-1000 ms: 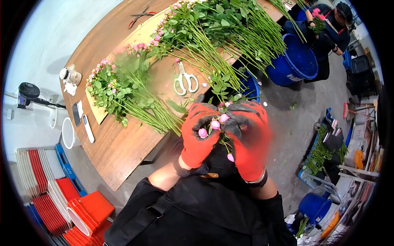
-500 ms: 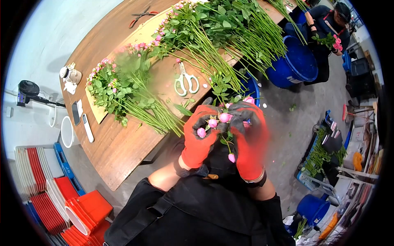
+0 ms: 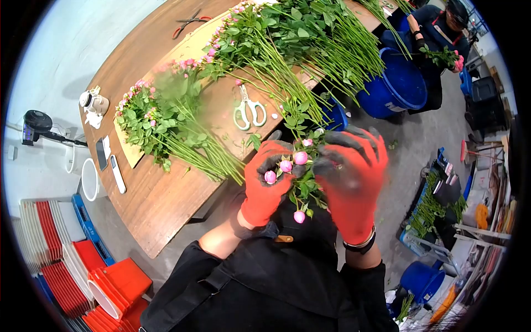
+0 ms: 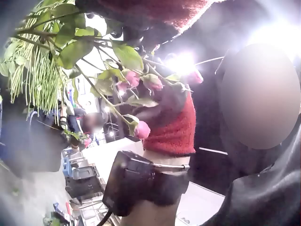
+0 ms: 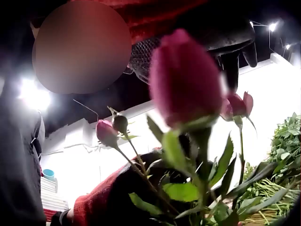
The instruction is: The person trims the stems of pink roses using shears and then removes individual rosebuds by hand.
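My left hand (image 3: 265, 180), in a red glove with a dark palm, grips a spray of pink roses (image 3: 300, 157) in front of my chest. Several blooms and buds stick out around its fingers, and one rosebud (image 3: 299, 216) hangs lower among leaves. My right hand (image 3: 357, 180), gloved alike, is just right of the spray with its fingers loosely extended. In the right wrist view a large rosebud (image 5: 186, 80) stands close to the lens, below the right glove. Leafy stems and small rosebuds (image 4: 142, 130) cross the left wrist view. The gripped part of the stem is hidden.
On the wooden table (image 3: 160, 207) lie bundles of rose stems (image 3: 166, 124), white-handled scissors (image 3: 250, 110) and red-handled shears (image 3: 191, 23). A blue bucket (image 3: 395, 88) stands beyond the table edge, near another person (image 3: 442, 33) holding pink flowers. Red bins (image 3: 124, 282) are stacked lower left.
My right hand has left the spray, moved right and unfolded its fingers. The left hand keeps its grip, and more leaves now show below it. The other person's flowers are lower than before.
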The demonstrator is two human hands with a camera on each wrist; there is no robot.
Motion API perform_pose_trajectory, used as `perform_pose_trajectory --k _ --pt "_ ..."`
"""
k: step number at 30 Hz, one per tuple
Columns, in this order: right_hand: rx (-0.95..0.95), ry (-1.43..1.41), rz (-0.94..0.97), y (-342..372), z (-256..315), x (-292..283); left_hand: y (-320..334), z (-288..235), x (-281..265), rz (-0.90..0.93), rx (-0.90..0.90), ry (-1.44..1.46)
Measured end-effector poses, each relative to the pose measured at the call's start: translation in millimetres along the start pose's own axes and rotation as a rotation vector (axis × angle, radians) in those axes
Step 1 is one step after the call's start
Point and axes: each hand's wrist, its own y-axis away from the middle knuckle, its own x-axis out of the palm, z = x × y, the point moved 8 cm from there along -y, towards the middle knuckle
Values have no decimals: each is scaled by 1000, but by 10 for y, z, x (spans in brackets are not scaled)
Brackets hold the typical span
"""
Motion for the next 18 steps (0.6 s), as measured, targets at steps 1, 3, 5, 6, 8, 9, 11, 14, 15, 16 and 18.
perform_pose_trajectory --k 1,3,5,6,8,9,11,14,15,16,18 --pt "8 -11 33 -4 22 48 6 -48 8 -7 59 -42" --pt "12 6 27 29 54 120 28 -140 25 -24 176 -128" --pt "38 28 4 90 79 142 59 -159 9 -71 225 -202" --pt "43 -10 1 105 70 153 68 -176 13 -86 261 -243" --pt "33 -63 -11 128 52 180 67 -219 22 -95 288 -282" --pt "28 -89 -17 136 47 187 65 -209 25 -98 271 -259" --pt "28 -72 -17 148 58 197 76 -191 22 -107 239 -214" --pt "68 -59 -6 210 28 263 94 -61 -43 -161 125 -10" --pt "90 -57 -1 236 6 290 86 -64 -48 -159 115 -19" --pt "92 -75 -7 250 -2 296 68 -75 -59 -156 105 -28" --pt "96 -111 -21 266 -23 291 62 -42 -82 -150 87 -41"
